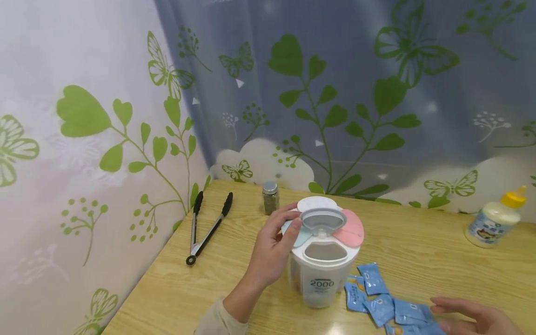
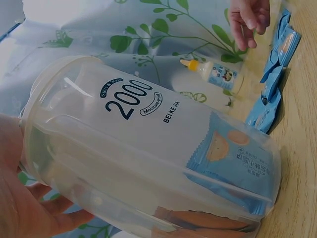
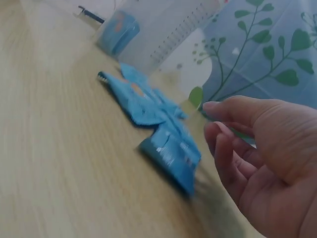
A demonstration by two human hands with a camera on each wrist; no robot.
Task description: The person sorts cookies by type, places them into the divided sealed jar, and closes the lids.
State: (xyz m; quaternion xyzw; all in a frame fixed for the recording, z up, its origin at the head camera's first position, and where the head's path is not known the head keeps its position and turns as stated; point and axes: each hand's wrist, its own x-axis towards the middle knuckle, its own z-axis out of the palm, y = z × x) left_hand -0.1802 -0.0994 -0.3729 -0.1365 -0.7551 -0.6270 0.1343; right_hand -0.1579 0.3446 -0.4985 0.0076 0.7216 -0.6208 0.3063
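Note:
A clear storage container [image 1: 321, 284] marked 2000 stands on the table, its white lid split into coloured flaps. The grey flap [image 1: 323, 220] at the front is raised, leaving an opening below it. My left hand [image 1: 271, 246] grips the lid's left side, thumb beside the raised flap. Through the wall, the left wrist view shows a blue snack packet [image 2: 233, 166] and brown-orange packets [image 2: 203, 220] at the bottom. Several blue snack packets [image 1: 380, 309] lie to the container's right. Just beside them hovers my right hand [image 1: 477, 318], fingers loosely bent, with nothing between them.
Black-tipped tongs [image 1: 205, 239] lie spread at the left of the table [image 1: 167, 288]. A small jar with a silver lid [image 1: 270, 197] stands behind the container. At the far right is a yellow-capped squeeze bottle [image 1: 492, 224]. Patterned curtains [image 1: 335, 116] border the table's back and left.

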